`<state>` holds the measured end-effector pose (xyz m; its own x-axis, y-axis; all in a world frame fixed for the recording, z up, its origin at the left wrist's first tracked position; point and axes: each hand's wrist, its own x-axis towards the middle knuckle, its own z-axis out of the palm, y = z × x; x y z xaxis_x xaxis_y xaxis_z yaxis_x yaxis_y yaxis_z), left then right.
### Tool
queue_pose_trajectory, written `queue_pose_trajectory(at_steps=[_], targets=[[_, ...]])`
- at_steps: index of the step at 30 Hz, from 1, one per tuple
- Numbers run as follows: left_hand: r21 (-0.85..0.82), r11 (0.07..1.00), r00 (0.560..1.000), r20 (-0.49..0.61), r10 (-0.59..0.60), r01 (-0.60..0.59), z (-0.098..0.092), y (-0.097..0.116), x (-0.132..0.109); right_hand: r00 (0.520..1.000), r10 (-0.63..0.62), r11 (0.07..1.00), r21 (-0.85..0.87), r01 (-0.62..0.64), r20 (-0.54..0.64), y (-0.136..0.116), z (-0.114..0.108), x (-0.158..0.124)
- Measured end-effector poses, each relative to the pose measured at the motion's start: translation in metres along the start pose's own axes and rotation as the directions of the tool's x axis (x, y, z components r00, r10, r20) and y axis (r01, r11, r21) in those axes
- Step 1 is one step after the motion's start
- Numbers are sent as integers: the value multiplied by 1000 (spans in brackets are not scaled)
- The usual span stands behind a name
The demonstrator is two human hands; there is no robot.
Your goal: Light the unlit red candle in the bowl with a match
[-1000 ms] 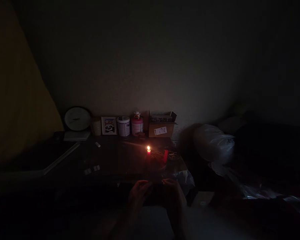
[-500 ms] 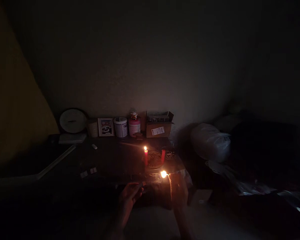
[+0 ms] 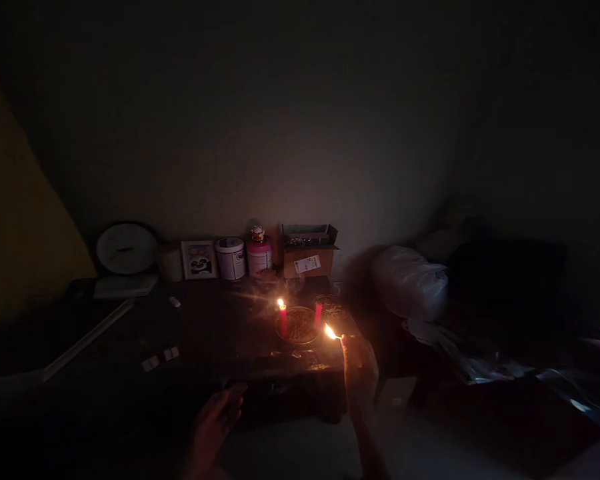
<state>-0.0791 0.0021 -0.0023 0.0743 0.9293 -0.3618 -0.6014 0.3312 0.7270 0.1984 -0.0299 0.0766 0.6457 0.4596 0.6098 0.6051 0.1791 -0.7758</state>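
Observation:
My right hand (image 3: pixel 359 367) is closed, pinching a lit match (image 3: pixel 339 337) whose flame (image 3: pixel 331 331) leans left, just below and right of an unlit red candle (image 3: pixel 319 315). A second red candle (image 3: pixel 283 323) stands upright with its wick burning. Both candles are at the rim of a round dish (image 3: pixel 300 340) filled with small grains or bits. Lower left, beyond the table's front edge, my left hand (image 3: pixel 216 417) is closed around a small dark matchbox (image 3: pixel 237 391), mostly in shadow.
Behind the dish (image 3: pixel 331 297) of sticks are a cardboard box (image 3: pixel 309 252), two tins (image 3: pixel 231 259), a panda picture (image 3: pixel 199 261) and a round clock-like disc (image 3: pixel 127 249). Small white pieces (image 3: pixel 171 353) lie left on the dark table (image 3: pixel 215 327). A white plastic bag (image 3: pixel 410 280) sits right.
My left hand has moved down and left with the matchbox, away from the candles. My right hand has brought the burning match up closer to the unlit candle. The view has shifted slightly.

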Motion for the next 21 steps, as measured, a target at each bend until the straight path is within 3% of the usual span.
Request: queue_pose_trajectory(at_steps=[7,14,18,21], targets=[[130,988,992,-82,96,-85,20,4,-26,997,43,997,62,-47,64,0,3,5],[201,965,986,13,168,-167,33,19,-70,997,-44,997,61,40,70,4,11,11],[191,962,981,19,195,-195,38,20,-70,993,-81,994,74,75,84,3,15,16],[211,968,990,1,141,-138,40,20,-59,990,-111,992,72,105,82,3,18,20]])
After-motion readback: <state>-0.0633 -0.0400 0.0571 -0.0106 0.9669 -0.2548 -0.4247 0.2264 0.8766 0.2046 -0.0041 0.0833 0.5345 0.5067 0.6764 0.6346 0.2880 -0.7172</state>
